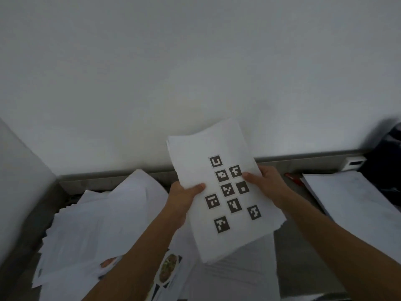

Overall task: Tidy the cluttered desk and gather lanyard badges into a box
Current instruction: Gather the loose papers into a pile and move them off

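I hold a thick stack of white paper (pixel 217 148) above the desk, tilted up toward the wall. Its top sheet is printed with several black square marker codes. My left hand (pixel 184 195) grips the stack's left edge, thumb on top. At the stack's right edge my right hand (pixel 265 181) grips it the same way, thumb lying on the printed sheet. No lanyard badge or box shows in this view.
A messy heap of loose white papers (pixel 104 220) covers the left of the grey desk (pixel 293 257). A printed food leaflet (pixel 168 268) lies below my left arm. Another paper pile (pixel 358 203) lies right, beside a red pen (pixel 293 178), a white wall socket (pixel 354 163) and dark fabric (pixel 388 170).
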The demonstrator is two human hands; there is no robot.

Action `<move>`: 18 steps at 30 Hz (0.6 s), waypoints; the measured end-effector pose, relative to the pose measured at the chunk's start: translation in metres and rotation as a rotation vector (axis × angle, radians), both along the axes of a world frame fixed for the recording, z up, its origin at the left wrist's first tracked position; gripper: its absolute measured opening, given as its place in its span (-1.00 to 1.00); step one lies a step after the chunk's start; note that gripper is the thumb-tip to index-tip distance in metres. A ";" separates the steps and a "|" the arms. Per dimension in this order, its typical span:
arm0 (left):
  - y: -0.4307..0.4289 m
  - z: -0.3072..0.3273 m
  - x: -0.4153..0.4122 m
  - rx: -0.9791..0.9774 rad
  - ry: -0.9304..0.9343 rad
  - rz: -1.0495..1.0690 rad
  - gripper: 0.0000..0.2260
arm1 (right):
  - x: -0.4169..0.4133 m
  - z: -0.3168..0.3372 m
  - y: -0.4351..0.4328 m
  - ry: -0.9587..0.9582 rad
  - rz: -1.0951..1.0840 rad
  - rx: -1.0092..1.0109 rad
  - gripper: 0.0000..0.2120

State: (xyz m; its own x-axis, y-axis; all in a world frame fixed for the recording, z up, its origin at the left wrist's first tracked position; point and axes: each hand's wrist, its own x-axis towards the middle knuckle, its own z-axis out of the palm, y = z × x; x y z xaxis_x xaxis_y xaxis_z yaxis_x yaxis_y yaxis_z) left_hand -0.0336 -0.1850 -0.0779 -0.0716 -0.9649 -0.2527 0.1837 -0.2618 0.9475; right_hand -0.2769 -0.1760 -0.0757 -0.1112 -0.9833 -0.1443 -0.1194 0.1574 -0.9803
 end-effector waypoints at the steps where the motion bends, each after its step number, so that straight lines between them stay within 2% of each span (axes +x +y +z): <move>1: 0.004 -0.005 -0.025 0.031 0.014 0.000 -0.75 | -0.022 0.000 0.007 0.051 -0.031 -0.007 -0.93; 7: 0.039 -0.026 -0.169 0.151 -0.073 -0.111 -0.90 | -0.167 -0.008 0.047 0.352 -0.233 0.038 -0.91; 18: 0.096 -0.049 -0.342 0.160 -0.172 -0.399 -0.78 | -0.355 -0.051 0.114 0.608 -0.345 0.231 -0.84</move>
State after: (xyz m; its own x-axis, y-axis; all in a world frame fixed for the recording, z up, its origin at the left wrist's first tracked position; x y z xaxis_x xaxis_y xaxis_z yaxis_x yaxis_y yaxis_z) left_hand -0.3757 -0.0893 -0.1273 -0.3736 -0.8180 -0.4373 -0.1175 -0.4259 0.8971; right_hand -0.6316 -0.0619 -0.1269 -0.5348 -0.8300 -0.1581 -0.5377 0.4786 -0.6942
